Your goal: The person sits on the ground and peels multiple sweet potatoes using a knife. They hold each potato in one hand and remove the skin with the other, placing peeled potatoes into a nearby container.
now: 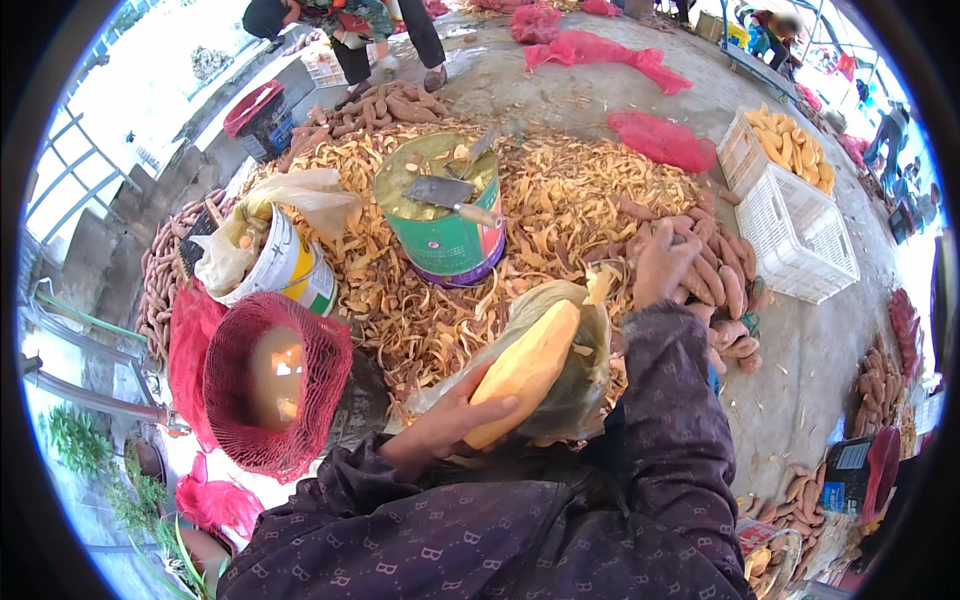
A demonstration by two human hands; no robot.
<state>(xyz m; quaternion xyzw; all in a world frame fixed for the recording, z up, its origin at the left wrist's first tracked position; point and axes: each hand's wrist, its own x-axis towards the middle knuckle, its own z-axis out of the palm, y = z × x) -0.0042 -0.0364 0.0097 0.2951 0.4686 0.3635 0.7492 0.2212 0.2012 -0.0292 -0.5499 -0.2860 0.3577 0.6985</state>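
A large peeled sweet potato (531,360), pale orange, lies slantwise in my left hand (457,420), with the thumb across its lower end. Beneath it a translucent plastic bag (592,375) spreads over my lap. My right hand (661,264) reaches forward to the near side of a pile of unpeeled sweet potatoes (712,274). Its fingers are bent, and a small dark thing shows among them; whether they grip anything is unclear. In front of me stands a green metal bucket (450,244), a broad-bladed tool with a wooden handle (442,193) lying across its top.
Peelings (405,315) cover the ground around the bucket. To the left are a white pail (281,262) and a net-lined container (274,390) holding cloudy liquid. White plastic crates (799,232) stand right, one with peeled sweet potatoes (791,146). A person (352,37) bends over at the back.
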